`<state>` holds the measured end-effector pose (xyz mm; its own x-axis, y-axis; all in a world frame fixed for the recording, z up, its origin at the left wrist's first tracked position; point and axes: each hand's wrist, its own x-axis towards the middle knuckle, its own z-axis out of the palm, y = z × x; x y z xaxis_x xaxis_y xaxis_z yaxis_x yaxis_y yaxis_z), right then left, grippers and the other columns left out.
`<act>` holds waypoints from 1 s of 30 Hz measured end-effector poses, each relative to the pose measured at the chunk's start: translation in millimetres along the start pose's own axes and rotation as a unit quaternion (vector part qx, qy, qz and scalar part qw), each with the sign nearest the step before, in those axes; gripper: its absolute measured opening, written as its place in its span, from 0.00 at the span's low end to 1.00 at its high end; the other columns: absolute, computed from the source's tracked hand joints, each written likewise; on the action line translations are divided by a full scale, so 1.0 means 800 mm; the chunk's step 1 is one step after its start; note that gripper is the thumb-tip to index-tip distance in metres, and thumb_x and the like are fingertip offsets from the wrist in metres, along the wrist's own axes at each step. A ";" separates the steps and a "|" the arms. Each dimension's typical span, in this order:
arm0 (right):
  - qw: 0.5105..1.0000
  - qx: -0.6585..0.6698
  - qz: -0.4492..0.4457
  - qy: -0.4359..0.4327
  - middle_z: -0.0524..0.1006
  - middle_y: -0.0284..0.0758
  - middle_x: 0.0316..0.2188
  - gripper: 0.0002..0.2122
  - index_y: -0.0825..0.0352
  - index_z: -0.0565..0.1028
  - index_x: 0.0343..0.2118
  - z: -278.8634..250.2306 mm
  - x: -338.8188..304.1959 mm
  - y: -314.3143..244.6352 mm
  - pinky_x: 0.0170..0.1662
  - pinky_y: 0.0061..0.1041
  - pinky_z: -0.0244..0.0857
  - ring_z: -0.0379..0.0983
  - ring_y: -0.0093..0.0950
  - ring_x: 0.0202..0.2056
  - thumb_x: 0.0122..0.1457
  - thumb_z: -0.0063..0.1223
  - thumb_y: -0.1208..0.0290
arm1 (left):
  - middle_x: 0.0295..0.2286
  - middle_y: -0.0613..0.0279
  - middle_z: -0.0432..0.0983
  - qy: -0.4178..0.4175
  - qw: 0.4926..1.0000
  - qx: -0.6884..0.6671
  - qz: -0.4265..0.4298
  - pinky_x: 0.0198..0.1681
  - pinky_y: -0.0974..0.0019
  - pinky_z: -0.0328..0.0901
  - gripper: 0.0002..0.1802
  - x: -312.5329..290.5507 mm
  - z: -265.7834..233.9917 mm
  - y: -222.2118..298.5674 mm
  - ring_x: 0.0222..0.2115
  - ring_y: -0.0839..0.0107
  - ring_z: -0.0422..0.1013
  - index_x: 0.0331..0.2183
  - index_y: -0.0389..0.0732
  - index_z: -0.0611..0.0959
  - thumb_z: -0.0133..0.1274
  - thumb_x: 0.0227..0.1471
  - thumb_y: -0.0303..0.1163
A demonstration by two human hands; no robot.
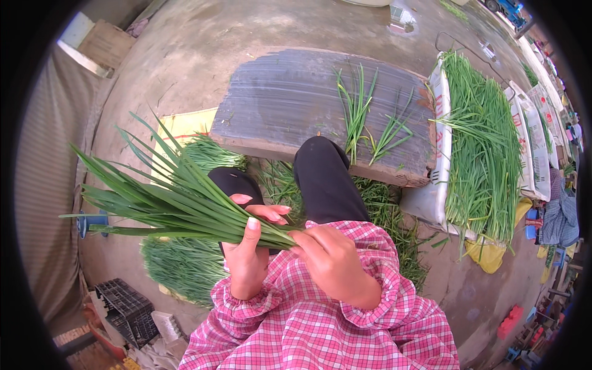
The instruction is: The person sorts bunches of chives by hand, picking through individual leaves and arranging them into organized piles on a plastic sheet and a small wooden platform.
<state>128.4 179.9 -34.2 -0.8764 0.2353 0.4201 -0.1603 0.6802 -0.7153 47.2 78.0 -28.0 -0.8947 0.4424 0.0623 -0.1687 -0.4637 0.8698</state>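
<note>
A bunch of long flat green Chinese chives (179,200) lies across my lap, its leaf tips fanning out to the left. My left hand (250,250) cradles the bunch near its stem end, thumb on top and fingers underneath. At the pale stem ends, my right hand (330,256) has its fingers pinched together against the stalks; whether it grips one stalk or several is hidden. Beyond my knees, a few loose chives (354,114) rest on a dark low board (283,92). On the right, a white crate (439,148) is heaped with more chives (481,148).
Piles of chives (185,268) lie on the ground at my left, and loose leaves (401,240) are strewn below the board. A black plastic crate (126,311) sits at lower left. More white crates (533,142) line the far right, near a yellow sack (487,256).
</note>
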 end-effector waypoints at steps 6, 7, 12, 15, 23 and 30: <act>1.000 -0.012 -0.008 -0.003 0.65 0.35 0.20 0.11 0.71 0.69 0.29 -0.014 -0.004 0.001 0.25 0.25 0.59 0.64 0.30 0.22 0.38 0.49 0.79 | 0.26 0.55 0.67 0.040 0.996 -0.065 -0.043 0.36 0.63 0.61 0.17 0.002 0.002 0.004 0.32 0.62 0.65 0.41 0.36 0.58 0.37 0.51 0.33; 0.999 -0.028 -0.017 -0.006 0.65 0.35 0.20 0.12 0.71 0.69 0.30 -0.022 -0.008 0.001 0.25 0.25 0.59 0.64 0.30 0.22 0.37 0.49 0.79 | 0.26 0.56 0.67 0.049 0.993 -0.089 -0.054 0.35 0.64 0.61 0.17 0.002 0.002 0.005 0.32 0.62 0.65 0.41 0.36 0.59 0.36 0.51 0.34; 0.996 -0.082 -0.028 -0.016 0.66 0.35 0.19 0.12 0.73 0.71 0.27 -0.051 -0.024 0.003 0.22 0.24 0.58 0.64 0.29 0.20 0.34 0.49 0.84 | 0.27 0.60 0.65 0.080 0.971 -0.203 -0.094 0.35 0.65 0.61 0.15 0.010 -0.007 0.006 0.32 0.65 0.64 0.39 0.38 0.63 0.36 0.51 0.37; 0.993 -0.108 -0.045 -0.033 0.66 0.34 0.19 0.12 0.73 0.71 0.28 -0.054 -0.038 0.012 0.24 0.23 0.60 0.64 0.28 0.21 0.35 0.49 0.81 | 0.26 0.65 0.61 0.071 0.946 -0.297 -0.110 0.35 0.68 0.58 0.14 0.014 -0.012 0.007 0.30 0.71 0.59 0.39 0.41 0.63 0.38 0.51 0.35; 0.995 -0.085 -0.055 -0.028 0.67 0.35 0.21 0.13 0.74 0.70 0.27 -0.044 -0.058 0.028 0.25 0.24 0.61 0.66 0.29 0.23 0.32 0.49 0.83 | 0.16 0.72 0.54 0.019 0.903 -0.416 -0.105 0.26 0.75 0.53 0.06 0.020 -0.020 0.002 0.18 0.82 0.53 0.33 0.39 0.64 0.38 0.49 0.28; 0.990 0.085 0.110 -0.018 0.70 0.34 0.20 0.06 0.68 0.73 0.26 -0.115 -0.072 0.051 0.23 0.18 0.62 0.67 0.24 0.19 0.42 0.51 0.80 | 0.14 0.71 0.52 0.004 0.916 -0.400 -0.030 0.24 0.76 0.52 0.03 0.024 -0.036 0.021 0.15 0.81 0.51 0.27 0.39 0.63 0.37 0.50 0.27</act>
<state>213.9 258.0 -36.3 -0.9135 0.3380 0.2265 -0.0359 0.4877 -0.8723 15.5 56.7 -26.5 -0.8763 0.4814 0.0190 -0.4642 -0.8543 0.2340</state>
